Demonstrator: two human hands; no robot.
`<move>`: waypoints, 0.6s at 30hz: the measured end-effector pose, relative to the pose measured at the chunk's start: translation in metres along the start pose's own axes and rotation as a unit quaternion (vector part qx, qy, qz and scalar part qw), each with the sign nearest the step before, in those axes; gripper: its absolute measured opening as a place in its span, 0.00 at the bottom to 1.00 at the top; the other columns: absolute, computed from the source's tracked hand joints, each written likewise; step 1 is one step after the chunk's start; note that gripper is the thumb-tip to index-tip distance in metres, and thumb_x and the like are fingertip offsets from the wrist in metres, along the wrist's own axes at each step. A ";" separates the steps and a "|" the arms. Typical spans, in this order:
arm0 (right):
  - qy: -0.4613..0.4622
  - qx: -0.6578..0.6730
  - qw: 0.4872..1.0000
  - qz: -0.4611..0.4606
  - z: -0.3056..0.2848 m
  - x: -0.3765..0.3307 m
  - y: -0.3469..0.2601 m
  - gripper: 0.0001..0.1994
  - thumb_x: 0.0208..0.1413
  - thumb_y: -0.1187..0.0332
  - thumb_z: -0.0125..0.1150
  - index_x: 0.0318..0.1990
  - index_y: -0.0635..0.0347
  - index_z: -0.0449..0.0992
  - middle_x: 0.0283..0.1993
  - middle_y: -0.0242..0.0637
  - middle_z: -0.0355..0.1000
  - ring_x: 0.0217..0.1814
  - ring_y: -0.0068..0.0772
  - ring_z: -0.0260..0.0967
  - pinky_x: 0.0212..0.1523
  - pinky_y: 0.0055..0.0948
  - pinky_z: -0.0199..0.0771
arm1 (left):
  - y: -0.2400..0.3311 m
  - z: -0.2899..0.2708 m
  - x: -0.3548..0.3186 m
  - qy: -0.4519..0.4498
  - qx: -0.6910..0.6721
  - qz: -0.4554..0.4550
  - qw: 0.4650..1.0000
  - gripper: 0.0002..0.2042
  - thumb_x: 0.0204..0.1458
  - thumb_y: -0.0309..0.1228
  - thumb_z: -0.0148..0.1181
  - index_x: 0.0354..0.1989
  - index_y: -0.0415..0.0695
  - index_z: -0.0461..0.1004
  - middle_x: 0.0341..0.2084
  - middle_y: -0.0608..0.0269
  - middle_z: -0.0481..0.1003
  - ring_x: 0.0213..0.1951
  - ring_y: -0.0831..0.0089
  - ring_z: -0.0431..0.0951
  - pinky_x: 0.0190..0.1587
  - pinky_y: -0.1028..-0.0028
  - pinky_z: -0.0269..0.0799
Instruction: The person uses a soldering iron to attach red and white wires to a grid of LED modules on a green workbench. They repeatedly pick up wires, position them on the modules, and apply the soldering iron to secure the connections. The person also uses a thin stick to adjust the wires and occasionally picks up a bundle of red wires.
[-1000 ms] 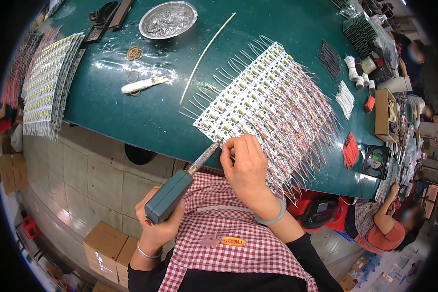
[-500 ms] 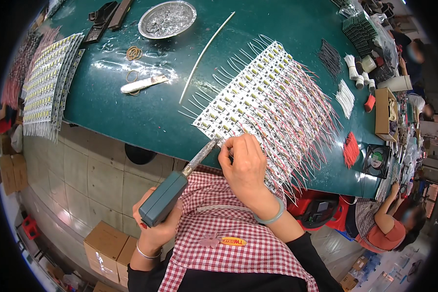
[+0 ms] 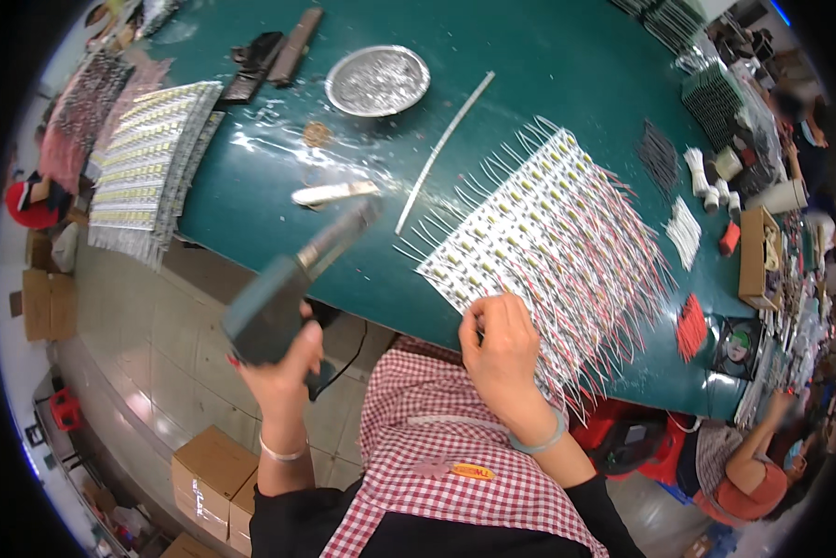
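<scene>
Lifted off the panel since half a second ago, the soldering iron (image 3: 292,279) now hangs in the air over the bench's near edge, its tip blurred and raised toward the upper right. Its long axis runs from the thick grey-green handle at lower left up to the thin metal barrel near the white tube (image 3: 334,193). The left hand (image 3: 278,358) is wrapped tight around that handle, a thin bangle on the wrist. The right hand (image 3: 502,349), wearing a pale green wrist band, rests curled on the near corner of the wired strip panel (image 3: 539,232), fingertips pressing its edge; whether it pinches anything I cannot tell. A red-and-white checked apron (image 3: 455,446) covers the lap below.

That one panel is a flat slanted sheet of white strips dotted with yellow chips, fringed on its left side with white wires and on its right with red and white ones. It lies on the smooth dark green bench (image 3: 548,84), near the front edge, its long side running from lower left to upper right.

Beyond it lie one long thin white rod (image 3: 444,139), pointing the same way, one small round coil of solder (image 3: 317,134), and one round metal dish (image 3: 378,80) of shiny grey scraps. At far left a second stack of strip panels (image 3: 148,167) overhangs the bench edge. At right sit a bundle of red wires (image 3: 691,325) and a small cardboard box (image 3: 760,256).
</scene>
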State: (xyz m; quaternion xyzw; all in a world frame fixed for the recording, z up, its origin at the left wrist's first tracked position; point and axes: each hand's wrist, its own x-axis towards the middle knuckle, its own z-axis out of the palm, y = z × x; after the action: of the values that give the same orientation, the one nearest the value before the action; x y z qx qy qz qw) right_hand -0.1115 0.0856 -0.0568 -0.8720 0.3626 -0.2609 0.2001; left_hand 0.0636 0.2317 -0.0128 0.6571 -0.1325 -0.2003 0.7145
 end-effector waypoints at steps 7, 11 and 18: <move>-0.079 0.049 0.995 0.024 -0.030 0.001 -0.004 0.05 0.53 0.77 0.62 0.34 0.62 0.71 0.33 0.44 0.67 0.38 0.48 0.67 0.37 0.43 0.69 | -0.011 -0.024 0.170 0.038 -0.254 -0.093 0.962 0.08 0.53 0.22 0.61 0.38 0.30 0.75 0.32 0.54 0.75 0.25 0.76 0.71 0.22 0.79 0.62; -0.061 0.069 0.996 0.003 -0.050 0.005 0.003 0.05 0.53 0.77 0.63 0.34 0.62 0.72 0.34 0.43 0.67 0.38 0.48 0.67 0.38 0.42 0.68 | -0.031 -0.033 0.267 -0.041 -0.321 -0.171 0.931 0.10 0.58 0.28 0.61 0.38 0.32 0.72 0.31 0.51 0.75 0.25 0.75 0.72 0.22 0.82 0.68; -0.187 -0.071 0.977 -0.070 -0.064 0.008 0.018 0.33 0.53 0.56 0.67 0.65 0.58 0.67 0.74 0.48 0.54 0.76 0.54 0.48 0.71 0.54 0.49 | -0.045 -0.024 0.322 0.021 -0.132 -0.153 0.979 0.14 0.54 0.37 0.68 0.34 0.38 0.73 0.24 0.55 0.76 0.20 0.67 0.77 0.23 0.75 0.79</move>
State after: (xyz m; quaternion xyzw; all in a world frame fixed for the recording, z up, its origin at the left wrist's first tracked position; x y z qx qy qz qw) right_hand -0.1544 0.0574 -0.0134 -0.9405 0.2749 -0.0796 0.1830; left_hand 0.3538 0.1020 -0.0833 0.5738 0.0117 -0.3089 0.7584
